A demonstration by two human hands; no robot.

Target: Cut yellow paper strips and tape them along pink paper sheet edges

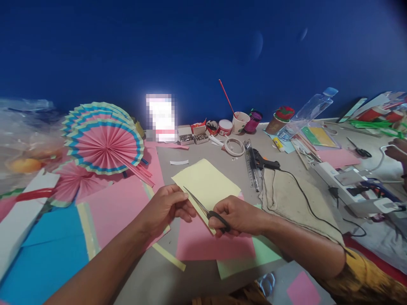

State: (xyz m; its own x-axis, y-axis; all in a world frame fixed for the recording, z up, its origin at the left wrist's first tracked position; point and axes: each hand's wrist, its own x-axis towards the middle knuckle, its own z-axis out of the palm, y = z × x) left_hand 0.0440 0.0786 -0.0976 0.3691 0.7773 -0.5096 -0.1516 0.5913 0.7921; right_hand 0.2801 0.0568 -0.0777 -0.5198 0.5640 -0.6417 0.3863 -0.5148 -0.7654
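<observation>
The right hand (233, 214) is gripping black-handled metal scissors (208, 214), their long axis running diagonally and blades pointing forward and left. The left hand (171, 205) is pinching the left edge of a plain, pale-yellow paper sheet (208, 180), extending over pink paper (216, 250) on the grey table (143, 275). A dark-blue wall (203, 46) is standing behind.

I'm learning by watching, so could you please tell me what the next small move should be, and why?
Probably a snip with the scissors: their blades lie along the edge of the yellow paper, the right hand holds them, and the left hand steadies the paper.
</observation>
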